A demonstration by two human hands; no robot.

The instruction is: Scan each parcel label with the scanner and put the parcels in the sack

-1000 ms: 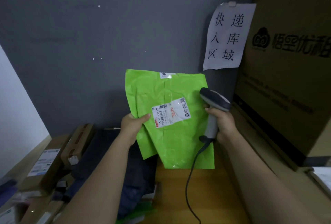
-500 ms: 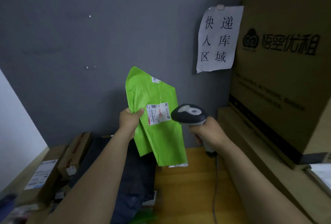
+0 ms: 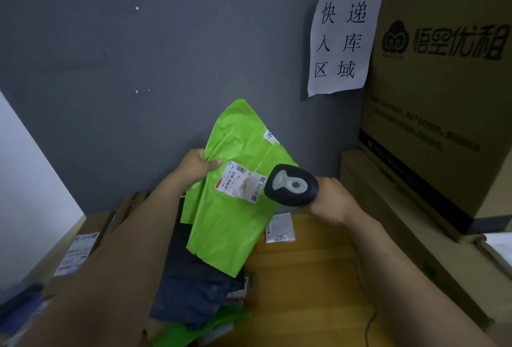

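While the left hand pinches the parcel at its upper edge, fingers curled into the film, above the bench, the right hand seemingly wraps the scanner, aimed at the label. It should handle soft, light and slippery: grip a fold.

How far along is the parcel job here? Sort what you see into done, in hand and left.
Done: nothing provable; no sack shows. In hand: the left hand holds the green parcel while the right hand points the scanner at its label. Left: bagging it, then the dark mailer and boxed parcels lying below.
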